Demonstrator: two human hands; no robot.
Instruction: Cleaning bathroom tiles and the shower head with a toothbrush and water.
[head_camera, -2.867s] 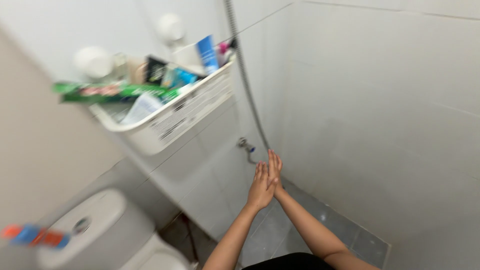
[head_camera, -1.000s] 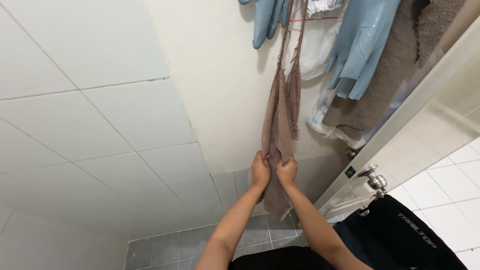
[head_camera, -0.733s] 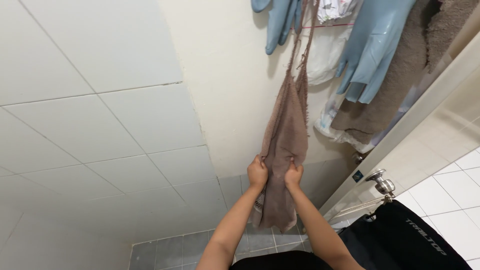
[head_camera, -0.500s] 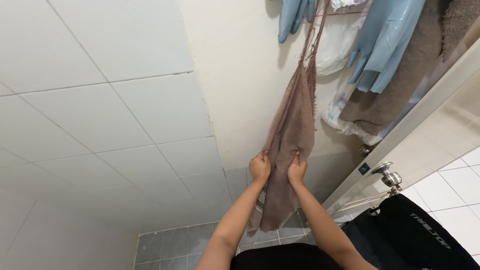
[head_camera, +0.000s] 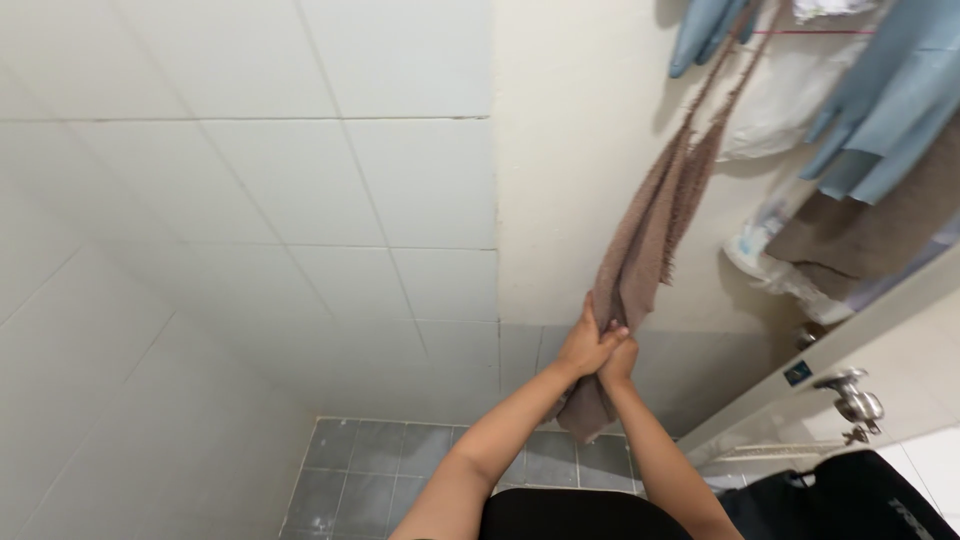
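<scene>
On the far left, the white tiled wall (head_camera: 250, 200) fills most of the view, and below it lies the grey tiled floor (head_camera: 370, 465). Both bare forearms rise from the bottom middle and meet at the lower part of a brown towel (head_camera: 645, 240). The left hand (head_camera: 583, 345) is closed around the towel, its fingers (head_camera: 612, 334) curled and pressed together over the cloth. The right hand (head_camera: 620, 362) sits just beside and a little under the left one, touching it, and its fingers are also folded around the towel, so the cloth is squeezed between the two hands. The towel hangs from above at the top right, runs down in a slanted line to the hands, and its loose end (head_camera: 590, 415) drops below them, in front of the floor tiles. To the right of the towel, blue rubber gloves (head_camera: 880, 110) hang on the cream wall, with a white plastic bag (head_camera: 780, 110) between them and another brownish cloth (head_camera: 860, 235) under them. At the lower right a metal door knob (head_camera: 852, 392) stands out from the door, and a black bag (head_camera: 850, 500) is under it.
</scene>
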